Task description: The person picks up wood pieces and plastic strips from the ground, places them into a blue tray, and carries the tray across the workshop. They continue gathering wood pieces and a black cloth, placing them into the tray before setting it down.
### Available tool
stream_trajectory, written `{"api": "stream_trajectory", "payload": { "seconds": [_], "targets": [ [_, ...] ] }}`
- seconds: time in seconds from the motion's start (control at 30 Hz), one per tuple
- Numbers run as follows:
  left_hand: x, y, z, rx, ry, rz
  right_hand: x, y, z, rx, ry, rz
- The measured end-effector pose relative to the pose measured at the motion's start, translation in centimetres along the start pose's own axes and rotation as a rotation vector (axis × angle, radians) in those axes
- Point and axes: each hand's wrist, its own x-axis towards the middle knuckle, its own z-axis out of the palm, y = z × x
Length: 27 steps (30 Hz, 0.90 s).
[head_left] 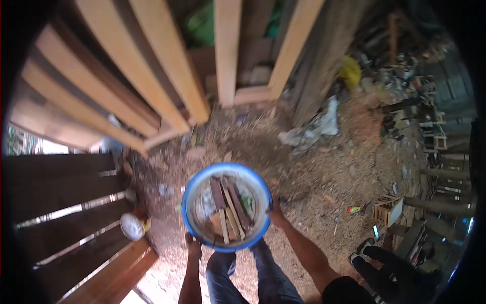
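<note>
A round white basin with a blue rim (188, 195) is held up in front of my legs. Inside it lie several wooden strips (232, 223), some pale and some dark brown, along with bits I cannot make out. My left hand (193, 244) grips the basin's rim at the lower left, its fingers partly hidden. On the right side, my right hand (275, 215) is closed on the rim, the arm reaching in from the lower right.
Long pale wooden planks (144, 61) lean at the upper left. A tin can (133, 226) stands by a dark slatted wall (66, 187). Crumpled plastic (319, 124) and a small wooden crate (389, 210) lie on the littered dirt floor. Another person's legs (387, 266) show at the lower right.
</note>
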Motion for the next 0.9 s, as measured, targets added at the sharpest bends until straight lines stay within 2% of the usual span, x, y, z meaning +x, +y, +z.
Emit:
{"api": "stream_trajectory", "payload": {
  "seconds": [0.03,0.07,0.13,0.2,0.27,0.33,0.37,0.4,0.43,0.47,0.53,0.57,0.6,0.67,0.77,0.8,0.83,0.9],
  "targets": [
    [-2.2,4.8,3.7,-0.001,0.094,-0.102,-2.8,-3.7,-0.1,-0.033,0.054,-0.053],
    [-2.1,5.6,4.1,0.040,-0.023,0.025,-5.6,-7.3,0.0,-0.066,0.114,-0.110],
    [-3.4,9.7,6.5,0.031,-0.137,0.059,-8.9,-9.0,-1.7,-0.090,0.165,-0.096],
    [-4.4,14.0,9.2,0.033,-0.225,0.013,-13.3,-12.6,-2.2,-0.093,0.302,-0.083],
    [-6.0,17.3,11.1,0.113,-0.249,-0.009,-17.2,-15.6,-3.0,-0.082,0.446,-0.195],
    [-7.2,20.6,11.7,0.134,-0.404,0.073,-22.5,-15.7,-0.9,-0.062,0.576,-0.247],
    [-7.2,23.4,12.2,0.118,-0.525,0.122,-24.1,-17.4,0.4,-0.018,0.598,-0.244],
    [-7.2,26.7,12.8,0.153,-0.538,0.061,-25.7,-20.3,1.5,0.019,0.619,-0.243],
    [-5.8,28.5,13.1,0.176,-0.642,0.166,-28.6,-23.8,4.2,0.038,0.695,-0.187],
    [-7.1,29.5,15.8,0.290,-0.616,0.233,-29.7,-23.0,3.0,0.069,0.722,-0.185],
    [-7.3,31.3,18.0,0.241,-0.646,0.216,-31.0,-22.5,4.3,-0.046,1.037,-0.383],
    [-8.7,32.3,19.3,0.252,-0.669,0.218,-33.4,-24.1,5.6,0.036,1.083,-0.209],
    [-10.2,33.3,20.9,0.333,-0.637,0.224,-34.3,-23.9,6.0,0.057,1.100,-0.208],
    [-12.3,33.8,22.3,0.438,-0.615,0.224,-36.0,-22.3,6.8,0.144,1.280,-0.212],
    [-16.0,30.9,27.3,0.516,-0.697,0.290,-39.1,-16.0,3.2,0.245,1.309,-0.202],
    [-16.6,30.1,28.4,0.617,-0.797,0.319,-38.8,-14.3,2.1,0.271,1.336,-0.185],
    [-16.7,29.7,29.4,0.724,-0.893,0.338,-39.2,-14.4,1.3,0.277,1.330,-0.181],
    [-14.6,27.3,32.3,0.755,-0.995,0.243,-40.8,-14.2,0.1,0.243,1.390,-0.079]
  ]
}}
